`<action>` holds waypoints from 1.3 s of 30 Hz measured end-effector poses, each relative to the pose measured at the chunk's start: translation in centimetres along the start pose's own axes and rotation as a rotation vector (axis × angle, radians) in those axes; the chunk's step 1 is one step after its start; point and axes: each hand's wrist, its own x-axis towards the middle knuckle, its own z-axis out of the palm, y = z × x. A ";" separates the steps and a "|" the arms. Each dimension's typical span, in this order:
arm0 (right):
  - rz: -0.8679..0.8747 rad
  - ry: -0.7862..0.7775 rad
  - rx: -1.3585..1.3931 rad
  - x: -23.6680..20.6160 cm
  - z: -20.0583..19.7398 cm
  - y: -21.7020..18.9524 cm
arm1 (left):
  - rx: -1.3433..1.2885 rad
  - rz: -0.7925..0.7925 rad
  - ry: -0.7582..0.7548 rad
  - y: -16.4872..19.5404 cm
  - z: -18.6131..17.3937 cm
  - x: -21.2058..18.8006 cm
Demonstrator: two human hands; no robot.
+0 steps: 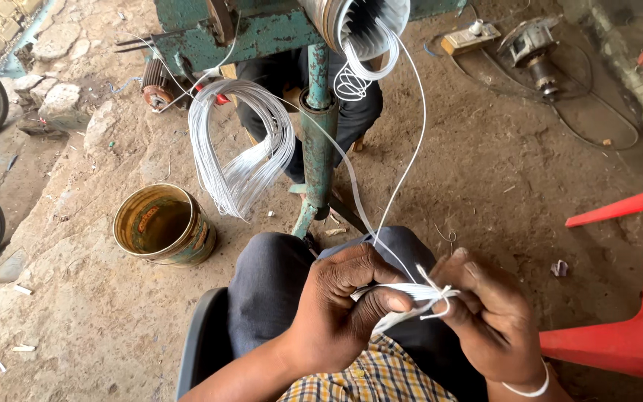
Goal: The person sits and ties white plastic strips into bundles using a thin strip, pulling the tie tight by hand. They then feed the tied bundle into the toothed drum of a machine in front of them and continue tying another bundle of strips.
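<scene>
Left hand (340,305) and right hand (485,320) pinch a white wire bundle (411,292) lying crosswise between them, strands running up to the green stand (318,134).

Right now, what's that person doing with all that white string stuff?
A seated person pinches a flat bundle of white wire between both hands: the left hand grips it and the right hand works a small tie around it. Strands run up to a green machine, where a big loop of wire hangs. A rusty can sits on the dirt floor, and a red chair stands beside the person.
</scene>
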 end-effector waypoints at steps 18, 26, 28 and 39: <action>-0.011 -0.107 0.388 0.9 -0.3 0.6 | -0.081 -0.090 -0.207 1.5 -1.0 0.6; -0.063 0.017 0.252 0.3 0.9 2.0 | -0.079 -0.089 -0.008 0.5 1.1 0.1; -0.049 0.042 0.352 0.6 1.9 2.8 | -0.047 0.003 0.040 0.5 1.2 0.0; -0.049 0.046 0.109 1.0 2.5 4.2 | 0.240 -0.109 0.014 0.0 -0.2 0.2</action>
